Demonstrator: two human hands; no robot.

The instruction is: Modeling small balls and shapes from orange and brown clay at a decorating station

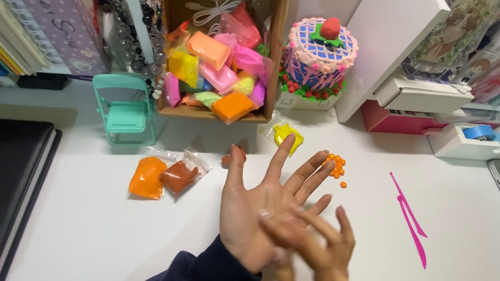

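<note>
Rubbing your palms together is the step in hand: your left hand (260, 208) lies flat with fingers spread, and your right hand (311, 262) crosses over its heel, fingers splayed and blurred. Whether a bit of clay sits between the palms you cannot tell from here; nothing shows in either hand. The next move, as a judgement, calls for even pressure and a steady circular stroke. Just beyond your fingertips a cluster of small orange clay balls (335, 166) rests on the white bench (478, 247), round and grainy, with one stray ball beside it. A yellow clay packet (287, 135) lies near them. Left of your hand sit an orange clay packet (148, 177) and a brown clay packet (181, 176), touching. To the right lies a pink plastic sculpting tool (410, 219).
</note>
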